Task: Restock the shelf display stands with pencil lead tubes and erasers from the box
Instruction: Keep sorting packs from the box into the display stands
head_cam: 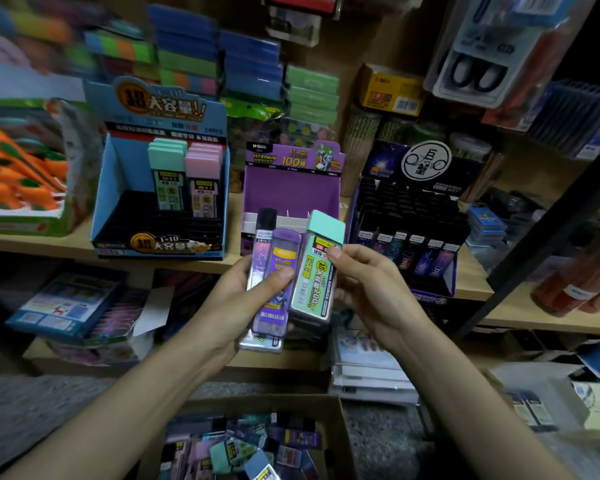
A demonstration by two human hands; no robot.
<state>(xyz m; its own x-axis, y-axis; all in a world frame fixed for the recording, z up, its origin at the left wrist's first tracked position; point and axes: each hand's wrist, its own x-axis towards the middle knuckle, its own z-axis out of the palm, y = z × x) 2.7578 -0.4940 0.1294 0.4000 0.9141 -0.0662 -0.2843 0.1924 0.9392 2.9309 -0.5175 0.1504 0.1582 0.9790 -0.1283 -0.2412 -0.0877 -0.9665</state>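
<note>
Where it sits lowest in view, box (264, 403): cardboard, jumbled tubes (236, 448) inside.
Blue stand (118, 188): on shelf (35, 242), mint and pink tubes (187, 181) upright.
Purple stand (291, 188): beside it.
Left hand (243, 296): grips purple tubes (274, 310).
Right hand (368, 282): pinches mint-capped tube (314, 282).

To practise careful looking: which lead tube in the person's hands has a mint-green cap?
The clear green-labelled tube pinched by the right hand; the left hand holds a purple tube and a black-capped tube.
</note>
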